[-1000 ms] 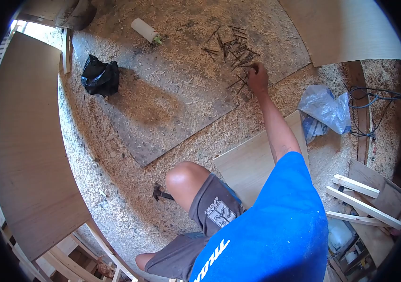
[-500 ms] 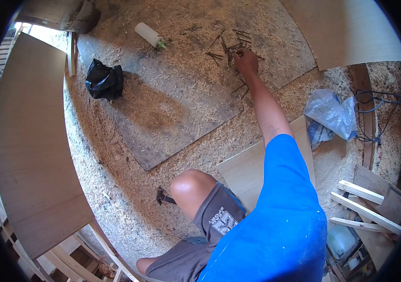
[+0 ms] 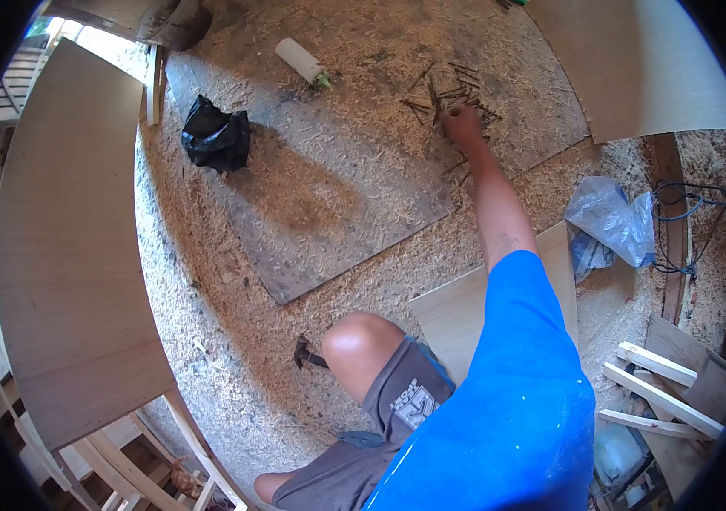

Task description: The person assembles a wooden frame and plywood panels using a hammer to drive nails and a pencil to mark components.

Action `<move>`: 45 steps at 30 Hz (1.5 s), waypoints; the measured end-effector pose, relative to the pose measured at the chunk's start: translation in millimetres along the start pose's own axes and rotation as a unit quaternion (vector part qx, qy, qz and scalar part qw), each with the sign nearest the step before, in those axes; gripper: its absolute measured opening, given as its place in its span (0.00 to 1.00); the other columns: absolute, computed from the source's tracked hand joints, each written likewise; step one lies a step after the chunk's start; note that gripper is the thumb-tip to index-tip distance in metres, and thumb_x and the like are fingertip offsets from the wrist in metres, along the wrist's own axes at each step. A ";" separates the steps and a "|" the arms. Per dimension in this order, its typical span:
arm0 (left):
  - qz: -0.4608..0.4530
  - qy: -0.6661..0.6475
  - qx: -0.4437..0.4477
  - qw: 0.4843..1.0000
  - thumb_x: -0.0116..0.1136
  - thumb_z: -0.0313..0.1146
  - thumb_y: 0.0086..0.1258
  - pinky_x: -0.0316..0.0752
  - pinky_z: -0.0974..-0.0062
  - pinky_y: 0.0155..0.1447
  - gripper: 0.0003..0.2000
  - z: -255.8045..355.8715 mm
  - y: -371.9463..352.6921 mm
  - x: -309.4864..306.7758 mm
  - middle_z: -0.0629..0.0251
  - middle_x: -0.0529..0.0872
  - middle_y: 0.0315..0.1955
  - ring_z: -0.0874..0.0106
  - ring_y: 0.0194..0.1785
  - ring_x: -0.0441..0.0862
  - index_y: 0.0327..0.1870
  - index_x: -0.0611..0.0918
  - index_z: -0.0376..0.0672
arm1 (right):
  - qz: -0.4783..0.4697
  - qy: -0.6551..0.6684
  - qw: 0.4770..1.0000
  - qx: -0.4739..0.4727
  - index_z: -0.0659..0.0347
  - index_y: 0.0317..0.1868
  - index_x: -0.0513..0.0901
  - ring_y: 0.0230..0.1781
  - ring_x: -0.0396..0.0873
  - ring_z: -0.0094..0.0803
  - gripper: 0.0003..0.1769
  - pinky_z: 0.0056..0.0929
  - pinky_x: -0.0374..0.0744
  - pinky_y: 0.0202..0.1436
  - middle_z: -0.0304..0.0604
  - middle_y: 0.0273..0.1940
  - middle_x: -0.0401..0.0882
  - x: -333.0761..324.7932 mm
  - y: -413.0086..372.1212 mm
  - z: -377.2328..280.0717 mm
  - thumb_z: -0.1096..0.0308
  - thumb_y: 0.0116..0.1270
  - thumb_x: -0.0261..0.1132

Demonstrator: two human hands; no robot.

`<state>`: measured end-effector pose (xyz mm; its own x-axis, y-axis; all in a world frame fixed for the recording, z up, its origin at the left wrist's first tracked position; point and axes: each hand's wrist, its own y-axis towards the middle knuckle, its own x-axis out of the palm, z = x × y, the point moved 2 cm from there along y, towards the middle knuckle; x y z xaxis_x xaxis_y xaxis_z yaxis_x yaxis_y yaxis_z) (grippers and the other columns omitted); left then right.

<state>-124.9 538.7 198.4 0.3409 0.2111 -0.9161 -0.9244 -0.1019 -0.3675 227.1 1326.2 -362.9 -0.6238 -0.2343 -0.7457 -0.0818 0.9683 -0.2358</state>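
Right hand at the rod pile

Through the head camera I see the right hand [image 3: 463, 124] down at the scattered thin dark rods [image 3: 466, 83], nail-like, on the shaving-strewn board [image 3: 295, 264] on the floor. Fingers curled; whether they pinch a rod, I cannot tell. Left hand out of view; I cannot tell its state. White bottle [image 3: 298, 59] lies left of the rods; black plastic bag [image 3: 218, 140] sits at the board's left edge. Hammer [image 3: 302, 351] beside the bare knee [image 3: 361, 347].
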 end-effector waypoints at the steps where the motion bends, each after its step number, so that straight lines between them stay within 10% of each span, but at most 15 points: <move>1: 0.003 -0.001 -0.001 1.000 0.57 0.30 0.70 0.67 0.62 0.72 0.28 -2.9 -1.2 -4.7 0.51 0.76 0.65 0.61 0.65 0.75 0.71 0.70 0.35 | -0.005 0.083 0.996 -0.027 0.66 0.47 0.84 0.23 0.80 0.32 0.20 0.35 0.77 0.29 0.41 0.23 0.81 -4.0 -7.2 0.3 0.58 0.61 0.72; 7: 0.021 -0.022 -0.012 0.999 0.56 0.29 0.71 0.67 0.63 0.72 0.27 -46.7 -16.6 -38.5 0.52 0.77 0.64 0.61 0.65 0.76 0.71 0.70 0.34 | -0.208 0.447 0.868 0.059 0.61 0.49 0.83 0.15 0.56 0.14 0.13 0.19 0.54 0.20 0.28 0.22 0.72 -50.4 -71.3 -37.4 0.63 0.68 0.69; 14: 0.073 -0.044 -0.002 0.996 0.55 0.27 0.71 0.68 0.64 0.71 0.26 -134.1 -55.3 -117.4 0.52 0.78 0.64 0.62 0.64 0.76 0.71 0.70 0.34 | -0.282 0.519 0.806 0.031 0.56 0.57 0.79 0.17 0.55 0.10 0.17 0.17 0.53 0.17 0.21 0.24 0.64 -76.4 -144.2 -125.2 0.65 0.70 0.67; 19: 0.084 -0.156 0.103 0.979 0.55 0.26 0.71 0.68 0.65 0.71 0.26 -284.0 -59.5 -207.7 0.52 0.78 0.63 0.63 0.64 0.77 0.71 0.71 0.34 | -0.373 0.407 0.832 -0.053 0.56 0.67 0.76 0.22 0.60 0.10 0.26 0.13 0.60 0.23 0.24 0.32 0.73 -102.4 -242.2 -239.5 0.66 0.69 0.67; 20: 0.143 -0.021 0.118 0.982 0.54 0.31 0.70 0.71 0.68 0.64 0.28 -231.8 -82.0 -195.9 0.58 0.83 0.56 0.70 0.58 0.78 0.73 0.69 0.37 | -0.354 0.379 0.849 -0.100 0.57 0.68 0.75 0.24 0.62 0.10 0.29 0.12 0.61 0.24 0.25 0.34 0.73 -93.7 -263.2 -265.6 0.62 0.67 0.68; 26: 0.258 -0.002 0.205 0.944 0.50 0.36 0.78 0.63 0.73 0.73 0.22 -262.9 -93.5 -221.0 0.54 0.78 0.66 0.68 0.68 0.74 0.68 0.73 0.33 | -0.554 0.368 0.669 -0.331 0.56 0.59 0.79 0.19 0.58 0.08 0.19 0.11 0.56 0.20 0.30 0.41 0.82 -25.7 -447.8 -454.1 0.68 0.67 0.65; 28: 0.230 -0.120 0.225 0.939 0.46 0.41 0.82 0.59 0.71 0.77 0.24 -291.8 -97.4 -227.5 0.55 0.75 0.68 0.67 0.72 0.69 0.70 0.72 0.33 | -0.479 0.346 0.664 -0.459 0.55 0.53 0.80 0.18 0.57 0.08 0.11 0.12 0.55 0.20 0.32 0.41 0.85 -35.6 -556.2 -510.3 0.71 0.71 0.63; 30: 0.245 -0.294 0.255 0.888 0.50 0.43 0.80 0.57 0.65 0.79 0.25 -316.4 -97.3 -223.2 0.56 0.77 0.66 0.68 0.72 0.70 0.69 0.72 0.35 | -0.481 0.312 0.642 -0.509 0.62 0.46 0.82 0.35 0.78 0.16 0.08 0.17 0.68 0.30 0.39 0.41 0.87 -55.2 -667.7 -563.9 0.70 0.69 0.68; 33: 0.279 -0.307 0.309 0.856 0.56 0.44 0.76 0.64 0.66 0.76 0.22 -318.8 -99.7 -217.8 0.61 0.83 0.59 0.70 0.67 0.75 0.64 0.78 0.40 | -0.416 0.328 0.525 -0.666 0.61 0.44 0.85 0.34 0.79 0.16 0.09 0.19 0.74 0.34 0.39 0.39 0.87 -103.0 -833.4 -611.2 0.67 0.66 0.72; 34: 0.278 -0.312 0.308 0.855 0.56 0.44 0.76 0.64 0.66 0.76 0.22 -319.3 -102.5 -215.1 0.61 0.83 0.59 0.70 0.67 0.75 0.64 0.78 0.40 | -0.474 0.237 0.568 -0.630 0.58 0.44 0.86 0.34 0.79 0.17 0.08 0.20 0.76 0.36 0.37 0.38 0.86 -119.3 -879.3 -618.7 0.67 0.67 0.71; 37: 0.310 -0.296 0.284 0.858 0.64 0.42 0.70 0.73 0.69 0.69 0.19 -319.4 -105.9 -215.7 0.65 0.88 0.51 0.72 0.60 0.82 0.58 0.84 0.44 | -0.440 0.317 0.353 -0.762 0.59 0.42 0.86 0.30 0.81 0.26 0.08 0.28 0.79 0.38 0.38 0.38 0.86 -116.5 -988.2 -637.5 0.65 0.67 0.70; 45: 0.329 -0.283 0.324 0.841 0.64 0.30 0.69 0.82 0.71 0.59 0.10 -334.1 -95.5 -215.9 0.62 0.90 0.43 0.73 0.46 0.88 0.49 0.88 0.40 | -0.418 0.322 0.279 -0.803 0.58 0.48 0.87 0.37 0.87 0.33 0.18 0.34 0.82 0.41 0.48 0.36 0.88 -96.8 -1076.1 -651.2 0.55 0.65 0.72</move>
<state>-53.0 178.1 377.7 -0.2473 0.7635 -0.5965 -0.8421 0.1351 0.5221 -130.7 362.9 368.9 0.1662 -0.8719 -0.4606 -0.3278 -0.4894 0.8081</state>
